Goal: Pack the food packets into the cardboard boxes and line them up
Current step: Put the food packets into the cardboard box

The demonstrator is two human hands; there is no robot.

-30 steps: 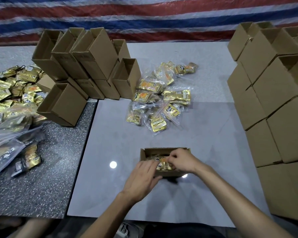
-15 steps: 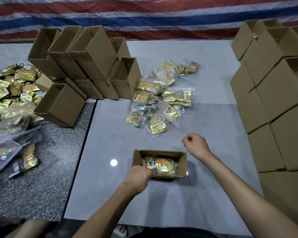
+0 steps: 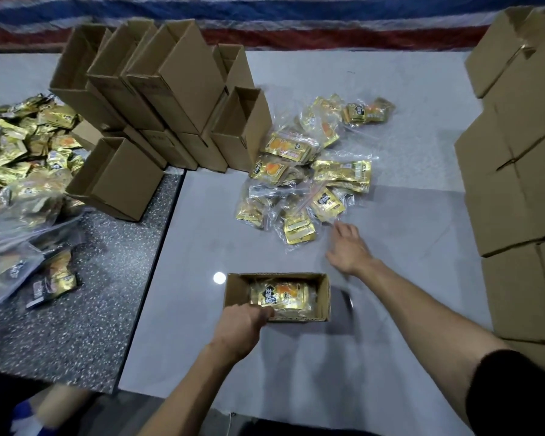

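A small open cardboard box (image 3: 324, 297) lies on the pale table in front of me, with a gold food packet (image 3: 280, 295) inside it. My left hand (image 3: 239, 328) grips the box's near left rim, fingers curled over the edge. My right hand (image 3: 346, 247) is stretched out, fingers spread and empty, just short of the pile of bagged gold packets (image 3: 309, 171) in the middle of the table. The closest packet (image 3: 299, 228) lies a little left of its fingertips.
Empty open boxes (image 3: 158, 99) are stacked at the back left. A wall of closed boxes (image 3: 516, 190) rises along the right. A heap of loose gold packets and bags (image 3: 22, 158) covers the dark speckled table (image 3: 76, 325) on the left.
My right hand left the box, moved up and to the right, and opened toward the packet pile. My left hand slid from the box's top to grip its near left rim.
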